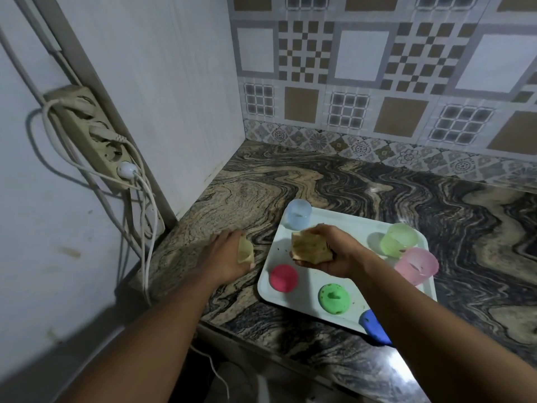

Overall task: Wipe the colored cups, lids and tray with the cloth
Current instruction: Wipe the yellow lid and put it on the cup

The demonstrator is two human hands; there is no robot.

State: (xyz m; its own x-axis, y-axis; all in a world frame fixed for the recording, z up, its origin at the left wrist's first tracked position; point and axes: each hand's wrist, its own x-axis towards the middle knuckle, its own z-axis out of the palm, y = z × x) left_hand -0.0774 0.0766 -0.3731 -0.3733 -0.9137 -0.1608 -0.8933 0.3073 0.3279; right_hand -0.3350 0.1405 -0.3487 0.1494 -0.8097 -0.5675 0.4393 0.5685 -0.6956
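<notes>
Above marbled counter (377, 184), left hand (226, 257) grips yellow cup (245, 251), right hand (340, 254) cloth (309, 247).

Four cups (298, 214) (399, 239) (417, 266) (244, 251), three lids (284, 277) (334, 298) (374, 327), one tray (356, 228)

tray (308, 283) on table (261, 181) | cups (298, 213) along its far and right sides | lids (333, 298) along its near edge | power strip (96, 135) on wall (43, 228), far left
</notes>
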